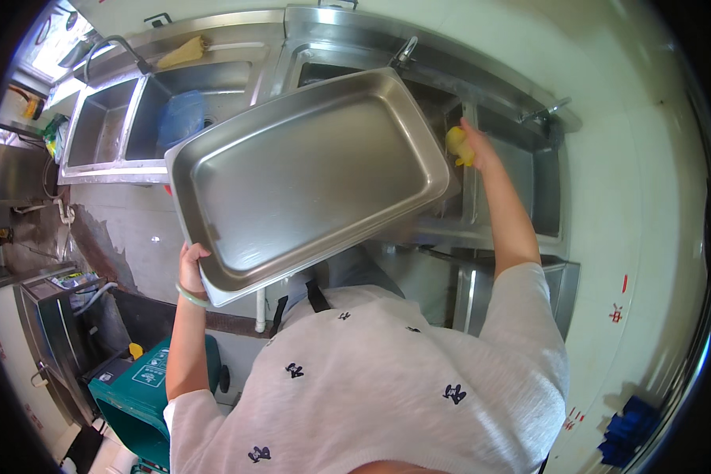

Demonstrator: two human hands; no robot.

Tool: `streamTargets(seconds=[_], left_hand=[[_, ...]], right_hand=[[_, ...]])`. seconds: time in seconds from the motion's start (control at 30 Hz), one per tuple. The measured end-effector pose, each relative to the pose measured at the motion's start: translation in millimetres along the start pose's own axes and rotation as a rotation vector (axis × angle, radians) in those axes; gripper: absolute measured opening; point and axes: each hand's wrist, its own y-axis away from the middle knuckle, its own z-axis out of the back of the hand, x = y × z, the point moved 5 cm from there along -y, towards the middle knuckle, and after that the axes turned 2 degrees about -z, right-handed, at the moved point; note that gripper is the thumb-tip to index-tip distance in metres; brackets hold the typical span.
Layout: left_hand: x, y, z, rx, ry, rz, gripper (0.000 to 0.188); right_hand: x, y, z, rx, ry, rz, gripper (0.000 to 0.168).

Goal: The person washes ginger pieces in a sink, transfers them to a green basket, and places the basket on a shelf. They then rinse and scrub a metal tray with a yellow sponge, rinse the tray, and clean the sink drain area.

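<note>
A large rectangular stainless steel pan (pixel 308 183) hangs tilted in front of me, its bare inside facing up. At its near left corner my left hand (pixel 192 266) grips the rim, with the thumb over the edge. My right hand (pixel 480 145) is apart from the pan, just past its right end and above the sinks. It holds a yellow sponge or cloth (pixel 459 145); which of the two I cannot tell. The pan hides much of the middle sink basin behind it.
Steel sinks (pixel 521 172) run along the wall, with faucets (pixel 404 52) at the back. A blue plastic item (pixel 182 115) lies in a left basin, and a yellowish cloth (pixel 182 53) on the ledge. A green wheeled bin (pixel 130 403) stands at lower left.
</note>
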Motion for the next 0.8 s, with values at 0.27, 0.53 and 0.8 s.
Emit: streamTargets(seconds=[0.27,0.53,0.8], left_hand=[[13.8,-16.5,-53.8,-0.083,-0.036,-0.021,0.033],[24.0,-40.8,-54.6,-0.094,-0.073,0.034,0.032],[12.7,-62.4,-62.6,-0.053,-0.078,0.051,0.030]], right_hand=[[60.9,-161.9,63.0,-0.274,0.304,0.456,0.048],[69.8,-179.6,-15.0,-0.457,1.009,0.807,0.032],[95.5,-132.0,-108.2,-0.090,0.935,0.930,0.023]])
